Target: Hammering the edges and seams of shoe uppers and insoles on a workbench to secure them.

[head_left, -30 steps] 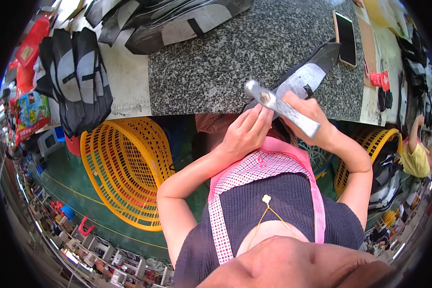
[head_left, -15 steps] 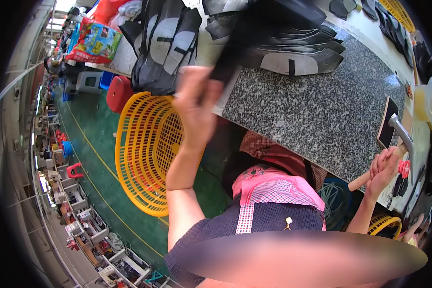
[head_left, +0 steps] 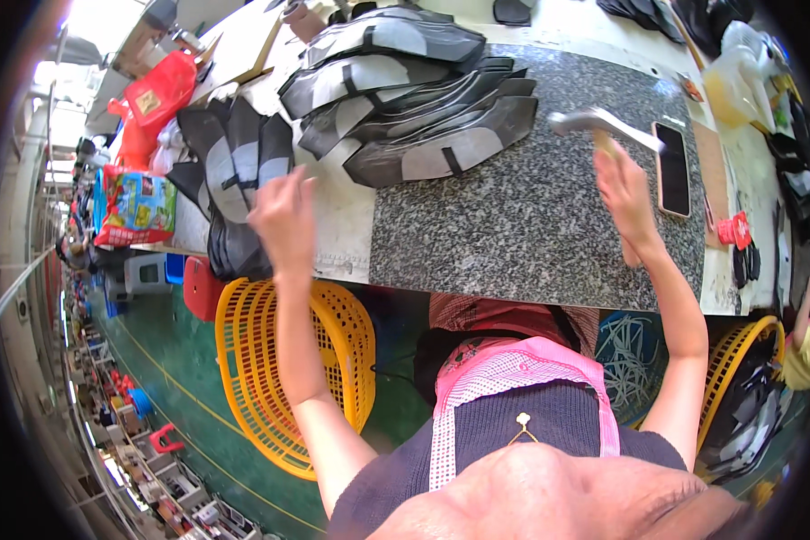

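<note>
My right hand point(head_left: 625, 193) is closed around the wooden handle of a hammer point(head_left: 614, 124), its metal head raised over the speckled stone slab point(head_left: 531, 225). My left hand point(head_left: 283, 225), slightly blurred, has its fingers curled in and no piece showing in them. It is beside a pile of black and grey flat curved pieces point(head_left: 229, 171) at the table's left. A larger fanned stack of similar pieces point(head_left: 441, 148), with grey patches and short black strips, covers the slab's far left part.
A phone point(head_left: 673, 171) lies right of the hammer. Yellow baskets point(head_left: 351, 324) stand on the green floor below the table's left edge, near a red stool point(head_left: 203, 288). Another yellow basket point(head_left: 738, 360) holds dark pieces at right. A colourful bag point(head_left: 139, 202) sits far left.
The dark blurred piece at my left hand is gone from it, and that hand is now by the left pile. My right hand has raised the hammer from the right edge to over the slab.
</note>
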`<control>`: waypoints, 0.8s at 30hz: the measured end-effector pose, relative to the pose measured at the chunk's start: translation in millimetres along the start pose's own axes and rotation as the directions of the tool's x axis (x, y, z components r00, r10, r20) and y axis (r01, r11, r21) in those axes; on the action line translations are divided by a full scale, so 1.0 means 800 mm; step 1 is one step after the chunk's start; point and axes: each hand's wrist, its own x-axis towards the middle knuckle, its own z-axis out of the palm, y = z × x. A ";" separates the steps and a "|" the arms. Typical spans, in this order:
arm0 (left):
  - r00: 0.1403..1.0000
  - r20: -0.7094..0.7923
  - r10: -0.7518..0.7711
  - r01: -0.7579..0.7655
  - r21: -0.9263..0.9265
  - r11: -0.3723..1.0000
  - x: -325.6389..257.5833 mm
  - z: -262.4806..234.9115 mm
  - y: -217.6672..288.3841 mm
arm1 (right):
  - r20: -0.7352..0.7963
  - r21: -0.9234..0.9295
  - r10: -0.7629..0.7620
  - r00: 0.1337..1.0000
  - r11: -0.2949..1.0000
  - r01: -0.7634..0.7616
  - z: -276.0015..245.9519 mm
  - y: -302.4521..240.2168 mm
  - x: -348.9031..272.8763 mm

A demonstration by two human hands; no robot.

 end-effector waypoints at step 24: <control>0.769 0.120 0.628 -0.387 -0.694 0.606 0.031 0.048 0.187 | 0.302 -0.423 -0.361 0.882 0.778 0.464 0.090 0.005 0.140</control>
